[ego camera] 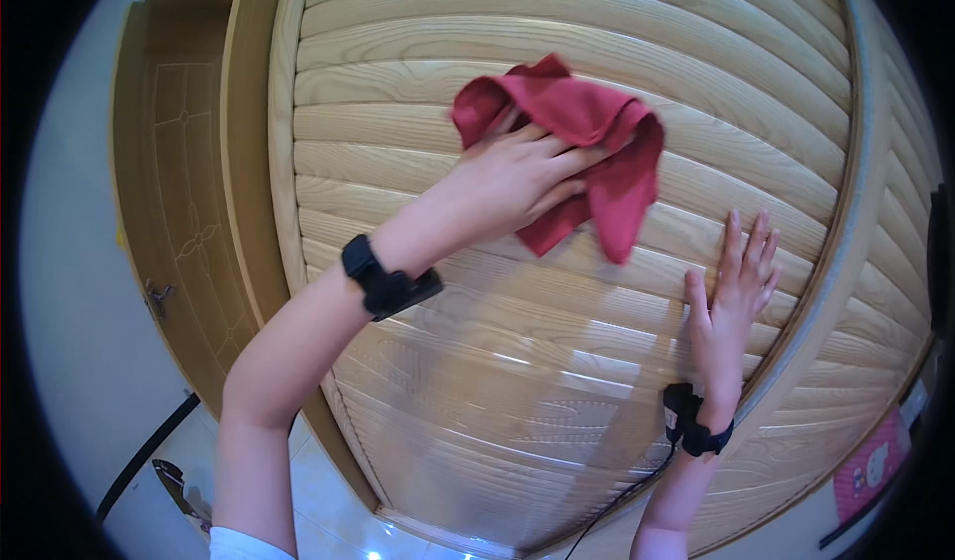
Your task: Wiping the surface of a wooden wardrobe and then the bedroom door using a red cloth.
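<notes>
My left hand (515, 176) presses a crumpled red cloth (589, 109) against a light wood slatted wardrobe door (388, 86). Folds of the cloth wrap over and around the fingertips, and one corner hangs down to the right. Lower on the same door, at the right, rests my right hand (735, 284), palm towards the slats with fingers spread and nothing held. It lies close to the door's right edge. Each wrist wears a black strap with a small device; a thin cable (627, 496) runs down from the right one.
A second slatted panel (858, 358) continues beyond the door's right-hand frame. To the left stands a brown room door (198, 209) with a metal handle (158, 297). Pale floor tiles (328, 493) show at the bottom. A pink printed item (873, 467) is at lower right.
</notes>
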### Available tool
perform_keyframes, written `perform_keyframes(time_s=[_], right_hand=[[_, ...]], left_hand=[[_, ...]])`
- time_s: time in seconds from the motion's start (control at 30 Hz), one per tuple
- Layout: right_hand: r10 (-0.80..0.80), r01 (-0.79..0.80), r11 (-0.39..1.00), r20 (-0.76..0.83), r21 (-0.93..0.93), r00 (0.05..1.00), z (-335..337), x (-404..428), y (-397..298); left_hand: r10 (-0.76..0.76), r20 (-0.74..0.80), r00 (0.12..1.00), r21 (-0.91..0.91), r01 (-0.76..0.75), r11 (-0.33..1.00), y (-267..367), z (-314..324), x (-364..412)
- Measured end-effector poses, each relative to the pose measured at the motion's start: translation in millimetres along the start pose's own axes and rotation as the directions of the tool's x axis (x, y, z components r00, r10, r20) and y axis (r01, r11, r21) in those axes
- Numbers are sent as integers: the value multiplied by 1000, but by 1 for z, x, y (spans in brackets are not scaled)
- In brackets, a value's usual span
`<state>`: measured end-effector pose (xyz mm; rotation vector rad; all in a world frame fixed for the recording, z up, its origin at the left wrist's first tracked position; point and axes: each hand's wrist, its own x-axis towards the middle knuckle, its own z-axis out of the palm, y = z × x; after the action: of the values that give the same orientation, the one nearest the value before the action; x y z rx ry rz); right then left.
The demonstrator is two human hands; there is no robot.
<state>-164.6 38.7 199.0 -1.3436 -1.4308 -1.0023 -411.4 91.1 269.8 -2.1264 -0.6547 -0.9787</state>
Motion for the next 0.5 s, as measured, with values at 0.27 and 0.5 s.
perform_keyframes(time_s=[0.27,0.5], right_hand=[[-38,38,999,19,14,999,0,-11,5],[-18,18,1000,16,-9,1000,-4,-11,16]], left_hand=[[-440,-671,597,-230,397,889,-117,13,-110],[-743,-409,529,-400,628,667,-92,44,-113]])
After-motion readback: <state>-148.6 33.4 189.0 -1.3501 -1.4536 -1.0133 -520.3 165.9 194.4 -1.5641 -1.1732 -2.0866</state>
